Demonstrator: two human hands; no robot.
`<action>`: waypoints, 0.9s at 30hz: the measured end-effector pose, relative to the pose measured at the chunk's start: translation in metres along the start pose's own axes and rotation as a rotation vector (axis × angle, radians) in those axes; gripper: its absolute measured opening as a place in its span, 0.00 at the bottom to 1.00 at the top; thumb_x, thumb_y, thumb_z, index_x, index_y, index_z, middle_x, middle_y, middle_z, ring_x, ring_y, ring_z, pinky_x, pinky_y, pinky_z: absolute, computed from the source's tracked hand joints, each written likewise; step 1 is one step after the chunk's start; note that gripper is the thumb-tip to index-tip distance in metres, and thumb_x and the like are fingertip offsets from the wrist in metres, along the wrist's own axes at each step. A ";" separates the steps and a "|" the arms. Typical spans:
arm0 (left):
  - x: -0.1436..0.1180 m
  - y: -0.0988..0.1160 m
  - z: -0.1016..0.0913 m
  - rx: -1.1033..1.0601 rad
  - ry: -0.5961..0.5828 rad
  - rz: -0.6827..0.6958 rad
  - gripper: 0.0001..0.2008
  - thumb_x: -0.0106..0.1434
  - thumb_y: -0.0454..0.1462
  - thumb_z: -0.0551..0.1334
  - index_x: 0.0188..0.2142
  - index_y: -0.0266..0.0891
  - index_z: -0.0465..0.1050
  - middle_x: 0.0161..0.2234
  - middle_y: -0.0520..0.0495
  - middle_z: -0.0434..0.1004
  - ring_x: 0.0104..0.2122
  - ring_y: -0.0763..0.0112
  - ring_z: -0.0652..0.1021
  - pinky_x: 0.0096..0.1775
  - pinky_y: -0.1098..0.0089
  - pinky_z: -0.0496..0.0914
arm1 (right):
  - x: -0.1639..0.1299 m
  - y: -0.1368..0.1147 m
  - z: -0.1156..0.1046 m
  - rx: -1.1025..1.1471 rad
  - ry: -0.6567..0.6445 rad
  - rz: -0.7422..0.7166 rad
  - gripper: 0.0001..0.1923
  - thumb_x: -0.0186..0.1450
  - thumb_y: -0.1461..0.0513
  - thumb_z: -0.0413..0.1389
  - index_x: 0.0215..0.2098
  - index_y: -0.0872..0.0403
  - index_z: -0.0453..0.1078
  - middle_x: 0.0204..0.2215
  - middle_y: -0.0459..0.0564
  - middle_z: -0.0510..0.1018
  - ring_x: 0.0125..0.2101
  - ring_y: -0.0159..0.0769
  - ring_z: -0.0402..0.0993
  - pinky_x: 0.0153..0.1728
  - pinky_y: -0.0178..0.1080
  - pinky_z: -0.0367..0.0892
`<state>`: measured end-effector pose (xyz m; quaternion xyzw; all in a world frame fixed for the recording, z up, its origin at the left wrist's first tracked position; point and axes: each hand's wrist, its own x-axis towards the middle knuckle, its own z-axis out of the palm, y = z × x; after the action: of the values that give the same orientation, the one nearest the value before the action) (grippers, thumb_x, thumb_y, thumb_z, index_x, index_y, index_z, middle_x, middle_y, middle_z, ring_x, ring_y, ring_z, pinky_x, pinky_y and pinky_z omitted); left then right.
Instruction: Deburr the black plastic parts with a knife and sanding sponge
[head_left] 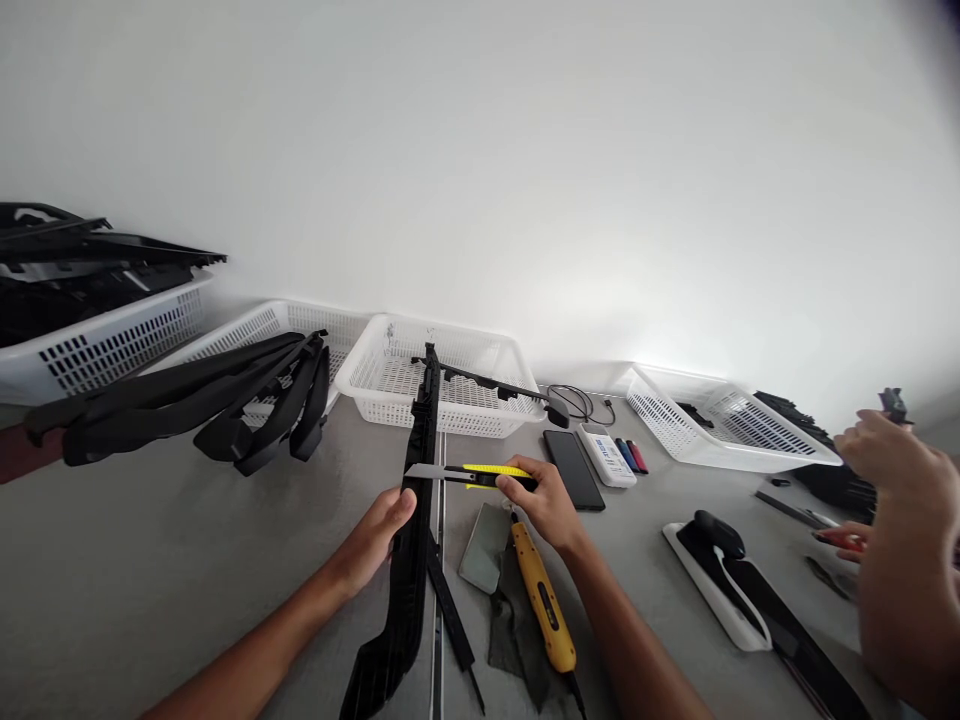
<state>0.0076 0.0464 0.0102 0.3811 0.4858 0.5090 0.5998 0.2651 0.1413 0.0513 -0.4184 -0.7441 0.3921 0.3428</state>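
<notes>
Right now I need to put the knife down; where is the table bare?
Bare table lies left of the left hand, below the black strips. It's crowded right of the right hand: yellow tool, phone.

Bright, even light with soft shadows; wide-angle bending and blur at the right edge.

Four white slotted baskets are counted along the wall: one at far left (112, 340), a second (300, 325), a third (450, 375) and a fourth at right (720, 425). One yellow utility knife (480, 475) and one yellow power screwdriver (544, 600) are seen. One black phone (574, 468) and one white power bank (606, 455) are counted. Three small lighter-like sticks (630, 456) are lined up. Two hands of the wearer, left (386, 525) and right (544, 500), are counted.
</notes>
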 end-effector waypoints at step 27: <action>0.007 0.005 0.001 -0.083 -0.193 -0.023 0.20 0.61 0.53 0.71 0.35 0.39 0.73 0.25 0.54 0.69 0.24 0.72 0.70 0.28 0.71 0.65 | -0.003 -0.001 -0.002 -0.008 0.158 -0.011 0.15 0.64 0.51 0.60 0.27 0.54 0.72 0.21 0.44 0.69 0.24 0.34 0.62 0.25 0.36 0.57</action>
<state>0.0077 0.0543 0.0139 0.3977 0.4085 0.4826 0.6649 0.2678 0.1385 0.0526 -0.4452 -0.7188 0.3528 0.4008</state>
